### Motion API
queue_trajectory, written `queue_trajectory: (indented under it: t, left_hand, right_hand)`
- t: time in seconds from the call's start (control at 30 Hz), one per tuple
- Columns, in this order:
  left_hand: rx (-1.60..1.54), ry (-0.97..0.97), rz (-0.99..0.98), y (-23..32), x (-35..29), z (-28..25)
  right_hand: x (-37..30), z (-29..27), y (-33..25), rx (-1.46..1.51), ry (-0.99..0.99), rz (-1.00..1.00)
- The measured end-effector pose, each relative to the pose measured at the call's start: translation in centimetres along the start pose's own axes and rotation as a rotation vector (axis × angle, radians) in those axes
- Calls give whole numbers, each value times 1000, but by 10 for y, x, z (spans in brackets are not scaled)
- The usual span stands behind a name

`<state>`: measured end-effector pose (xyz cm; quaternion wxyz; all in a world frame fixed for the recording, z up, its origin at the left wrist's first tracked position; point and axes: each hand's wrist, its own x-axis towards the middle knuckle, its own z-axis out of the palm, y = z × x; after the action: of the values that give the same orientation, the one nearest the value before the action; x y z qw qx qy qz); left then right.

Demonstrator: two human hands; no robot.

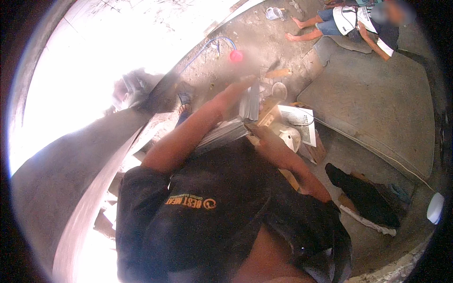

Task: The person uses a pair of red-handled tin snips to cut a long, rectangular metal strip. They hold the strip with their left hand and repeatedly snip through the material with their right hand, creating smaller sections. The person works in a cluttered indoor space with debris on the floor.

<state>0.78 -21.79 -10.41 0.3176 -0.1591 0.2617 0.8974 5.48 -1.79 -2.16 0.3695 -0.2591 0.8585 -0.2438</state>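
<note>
My left hand (246, 84) reaches forward to the far end of a grey, ribbed metal-looking piece (249, 104). It is smeared by motion, and its fingers do not show clearly. Closer to my body, my right hand (259, 134) is closed, fingertips at the near end of that piece, where it meets a long grey bundle of strips (222, 134) lying across my lap. What it grips is too small to make out. Just right of it stand a white perforated panel (298, 123) and a rounded white part (289, 137), with a dark cord over the panel.
A small round bowl (279, 91) and an orange-brown strip (277, 73) lie ahead, beyond them a pink object (236, 56) with a blue hose (214, 39). At right are a large grey-brown mat (373, 104), dark cloth (363, 195) and another person (347, 21) at the far end.
</note>
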Motion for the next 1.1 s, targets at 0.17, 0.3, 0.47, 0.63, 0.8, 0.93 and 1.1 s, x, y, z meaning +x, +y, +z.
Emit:
queue_trajectory:
  t: [0.17,0.3,0.47,0.63,0.8,0.93,1.1]
  left_hand:
    - [61,-16,62,0,-2,-8]
    - [-100,-62,56,8,-12,0]
    - [-76,-123,87,5,-11,-4]
    - [-121,-147,86,1,-9,-7]
    - [-181,-122,63,2,-9,-12]
    - [-166,-79,62,-1,-5,-17]
    - [-208,-137,102,-2,3,-32]
  right_hand:
    - [-1,1,-5,-60,30,160]
    - [-4,14,3,-26,103,210]
    - [-3,12,-8,-22,136,102]
    - [7,-8,-38,-99,-7,130]
    - [18,-11,-49,-58,-40,138]
    - [25,-4,-34,9,63,17]
    - [39,6,-25,1,56,149]
